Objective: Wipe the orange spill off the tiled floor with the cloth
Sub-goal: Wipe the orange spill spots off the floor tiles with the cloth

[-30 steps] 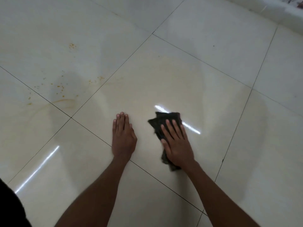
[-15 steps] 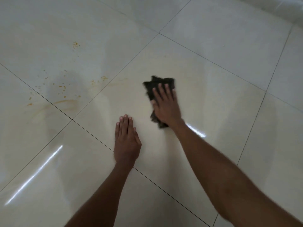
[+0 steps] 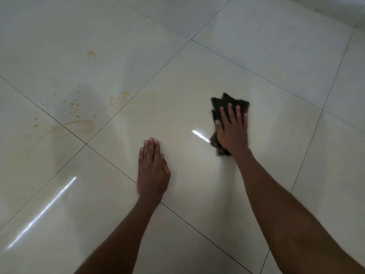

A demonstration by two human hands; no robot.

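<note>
A glossy, cream-coloured tiled floor (image 3: pixel 256 62) was seen from above, crossed by thin dark grout lines. At the far left, a long bright streak of reflected light (image 3: pixel 42 212) was laid across the tiles near the bottom edge. Above it, the orange spill (image 3: pixel 77 115) was spread over the left part of the floor: scattered small orange flecks, a separate cluster of specks (image 3: pixel 91 53) higher up, and a faint curved orange smear close to where four tiles met. A pale yellowish film was spread rightward from there onto the middle tile.

Near the centre, the left hand (image 3: pixel 153 171) was laid flat on the floor, palm down, fingers straight and held together, with nothing in its grip. It was placed well apart from the spill and just across a grout line. A small bright glint (image 3: pixel 200 135) was caught on the tile between the two hands.

To the right, the cloth (image 3: pixel 221 104), dark and crumpled, was pressed against the middle tile by the right hand (image 3: pixel 233 131). The fingers were spread and nearly straight on top of it, not curled round it, so the grip was open and pressing. The cloth was well apart from the orange flecks. Both bare forearms were extended from the bottom edge.
</note>
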